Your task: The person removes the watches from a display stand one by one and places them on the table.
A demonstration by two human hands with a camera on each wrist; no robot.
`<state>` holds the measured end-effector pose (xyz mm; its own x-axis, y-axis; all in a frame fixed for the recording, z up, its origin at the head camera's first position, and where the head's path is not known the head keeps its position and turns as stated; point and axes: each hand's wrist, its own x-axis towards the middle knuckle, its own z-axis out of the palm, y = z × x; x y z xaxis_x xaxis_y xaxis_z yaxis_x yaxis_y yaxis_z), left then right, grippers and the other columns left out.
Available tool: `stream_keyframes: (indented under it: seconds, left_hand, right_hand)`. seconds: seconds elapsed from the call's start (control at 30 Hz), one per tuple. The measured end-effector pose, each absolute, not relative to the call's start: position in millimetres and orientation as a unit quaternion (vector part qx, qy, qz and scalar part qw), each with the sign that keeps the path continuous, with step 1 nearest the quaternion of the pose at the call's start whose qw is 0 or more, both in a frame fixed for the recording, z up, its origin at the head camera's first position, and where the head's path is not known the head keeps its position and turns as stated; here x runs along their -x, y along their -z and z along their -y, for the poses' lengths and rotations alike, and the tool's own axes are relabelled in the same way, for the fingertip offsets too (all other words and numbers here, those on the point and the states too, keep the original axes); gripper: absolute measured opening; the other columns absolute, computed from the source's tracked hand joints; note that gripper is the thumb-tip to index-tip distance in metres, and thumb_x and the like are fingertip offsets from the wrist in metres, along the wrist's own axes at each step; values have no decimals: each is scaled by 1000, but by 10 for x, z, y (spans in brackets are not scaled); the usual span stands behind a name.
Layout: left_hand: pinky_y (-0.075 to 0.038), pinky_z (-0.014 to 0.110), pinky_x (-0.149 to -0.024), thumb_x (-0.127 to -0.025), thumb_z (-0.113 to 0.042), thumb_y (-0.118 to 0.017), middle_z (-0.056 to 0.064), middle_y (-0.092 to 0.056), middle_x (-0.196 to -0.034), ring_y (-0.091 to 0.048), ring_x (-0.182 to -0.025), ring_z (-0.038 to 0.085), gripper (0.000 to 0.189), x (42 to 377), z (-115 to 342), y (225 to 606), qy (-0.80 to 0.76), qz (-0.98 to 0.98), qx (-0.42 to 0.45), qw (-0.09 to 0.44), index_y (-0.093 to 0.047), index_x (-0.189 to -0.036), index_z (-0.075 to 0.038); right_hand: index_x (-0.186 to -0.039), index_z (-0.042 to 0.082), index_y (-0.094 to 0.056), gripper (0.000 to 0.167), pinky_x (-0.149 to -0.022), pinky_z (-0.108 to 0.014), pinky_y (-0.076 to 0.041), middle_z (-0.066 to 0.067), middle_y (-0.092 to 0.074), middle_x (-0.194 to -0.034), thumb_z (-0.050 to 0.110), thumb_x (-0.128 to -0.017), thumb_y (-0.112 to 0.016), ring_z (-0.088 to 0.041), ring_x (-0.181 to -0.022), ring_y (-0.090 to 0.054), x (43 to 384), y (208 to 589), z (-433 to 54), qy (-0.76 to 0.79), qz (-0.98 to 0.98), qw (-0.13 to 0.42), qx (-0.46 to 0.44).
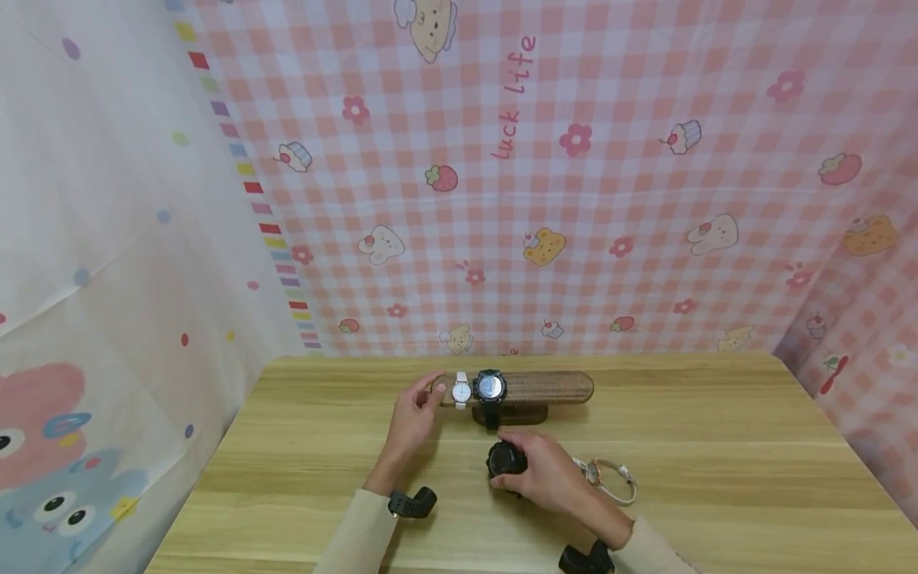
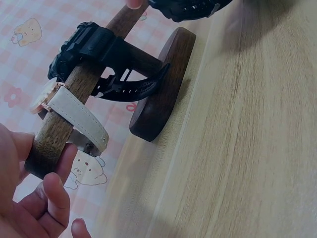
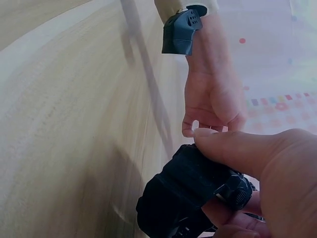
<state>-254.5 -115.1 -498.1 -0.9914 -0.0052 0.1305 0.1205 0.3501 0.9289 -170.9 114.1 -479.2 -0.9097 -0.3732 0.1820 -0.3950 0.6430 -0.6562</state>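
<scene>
A dark wooden watch stand (image 1: pixel 548 387) with a horizontal bar on an oval base stands near the back of the table. My left hand (image 1: pixel 412 414) grips the bar's left end between thumb and fingers. Beside those fingers, a white-strapped watch (image 1: pixel 461 391) with a rose-gold case is fastened round the bar. Right next to it hangs a bulky black watch (image 1: pixel 491 386), its strap trailing toward the base in the left wrist view. In front of the stand, my right hand (image 1: pixel 548 470) holds another chunky black watch (image 3: pixel 181 183), thumb on one side and fingers underneath.
To the right of my right hand, a slim light-coloured watch (image 1: pixel 631 488) with a looped strap lies on the wooden table (image 1: pixel 717 446). A pink checked cloth (image 1: pixel 631 191) hangs behind the table, and a white patterned one (image 1: pixel 129 239) at the left.
</scene>
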Motion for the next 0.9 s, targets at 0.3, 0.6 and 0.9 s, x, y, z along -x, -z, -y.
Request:
stream_keyframes:
  seconds: [0.3,0.6,0.9]
  left_hand:
    - [-32,23,-46,-101,-26,-59,-3,-44,-63,-37,-52,8,34,2540,1147,4978,570,819,37,56,-65,-132,-14]
    - [-32,23,-46,-100,-27,-60,-2,-44,-62,-37,-50,7,34,2539,1144,4981,573,817,37,55,-65,-132,-15]
    - [-33,23,-47,-100,-26,-60,-2,-45,-63,-39,-53,8,34,2536,1140,4973,572,818,36,57,-65,-132,-15]
  right_hand:
    - [-127,-5,-63,64,-93,-50,-50,-22,-65,-123,24,-75,-87,-38,-112,-63,1692,4808,-1128,-334,916,26,-219]
    - [-126,-4,-64,63,-82,-47,-54,-22,-66,-116,26,-75,-87,-35,-101,-66,1662,4819,-1092,-292,929,17,-226]
    - [-125,-4,-64,62,-79,-43,-55,-22,-69,-115,28,-77,-86,-33,-101,-68,1674,4868,-1046,-285,933,6,-222]
